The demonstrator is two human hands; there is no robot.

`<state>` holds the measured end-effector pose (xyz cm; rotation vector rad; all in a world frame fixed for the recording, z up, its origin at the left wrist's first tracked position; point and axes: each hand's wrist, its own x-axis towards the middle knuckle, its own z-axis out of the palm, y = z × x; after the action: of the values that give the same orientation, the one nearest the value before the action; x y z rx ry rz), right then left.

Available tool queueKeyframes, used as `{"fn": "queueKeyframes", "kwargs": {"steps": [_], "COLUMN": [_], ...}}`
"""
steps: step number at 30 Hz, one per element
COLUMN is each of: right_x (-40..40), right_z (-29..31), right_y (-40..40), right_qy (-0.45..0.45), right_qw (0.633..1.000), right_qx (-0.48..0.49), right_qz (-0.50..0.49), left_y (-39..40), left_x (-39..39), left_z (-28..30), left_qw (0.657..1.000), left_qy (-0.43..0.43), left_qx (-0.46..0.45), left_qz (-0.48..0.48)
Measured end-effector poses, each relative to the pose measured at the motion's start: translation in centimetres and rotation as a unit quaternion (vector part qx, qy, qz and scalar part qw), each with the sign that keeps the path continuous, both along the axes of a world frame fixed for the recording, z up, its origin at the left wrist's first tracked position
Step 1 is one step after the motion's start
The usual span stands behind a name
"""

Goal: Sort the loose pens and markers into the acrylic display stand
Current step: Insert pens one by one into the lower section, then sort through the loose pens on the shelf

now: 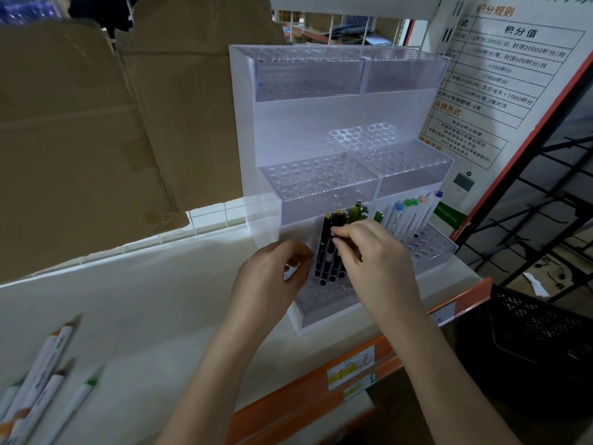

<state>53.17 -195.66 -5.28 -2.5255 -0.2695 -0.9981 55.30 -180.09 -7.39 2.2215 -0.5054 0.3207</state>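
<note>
A three-tier clear acrylic display stand [321, 130] stands on the white shelf. In its lowest tier stand black pens [324, 248], green pens [358, 209] behind them, and white markers with coloured caps [407, 216] to the right. My right hand [372, 255] pinches a dark pen at the black group, fingers curled round it. My left hand [272, 281] sits just left of the black pens with fingers curled; whether it holds anything is hidden. Loose white markers [48, 377] lie at the shelf's lower left.
Brown cardboard sheets [96, 123] lean behind the shelf on the left. A printed notice board [500, 75] stands at the right. The shelf's orange front edge [353, 374] carries labels. A black mesh basket [529, 335] sits lower right, beside a black wire rack [545, 203].
</note>
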Motion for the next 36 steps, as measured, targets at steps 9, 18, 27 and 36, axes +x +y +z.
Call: {"fn": "queueKeyframes", "kwargs": {"steps": [9, 18, 27, 36], "right_x": [-0.1, -1.9, -3.5, -7.2], "right_z": [1.0, 1.2, -2.6, -3.8], "right_y": [-0.5, 2.1, 10.9, 24.0], "right_qy": [-0.004, -0.006, 0.137, 0.191], "right_qw": [1.000, 0.984, 0.953, 0.928], "right_qx": [0.005, 0.041, -0.021, -0.043], "right_qz": [0.020, 0.172, 0.271, 0.317], "left_y": [0.1, 2.9, 11.3, 24.1], "left_x": [-0.7, -3.6, -9.1, -16.3], "left_z": [1.2, 1.7, 0.8, -0.1], "left_qw": [0.997, 0.984, 0.945, 0.902], "left_qy": [0.026, 0.007, 0.044, 0.109], "left_qx": [0.070, 0.098, 0.203, 0.272], "left_qz": [0.025, 0.146, 0.251, 0.315]}}
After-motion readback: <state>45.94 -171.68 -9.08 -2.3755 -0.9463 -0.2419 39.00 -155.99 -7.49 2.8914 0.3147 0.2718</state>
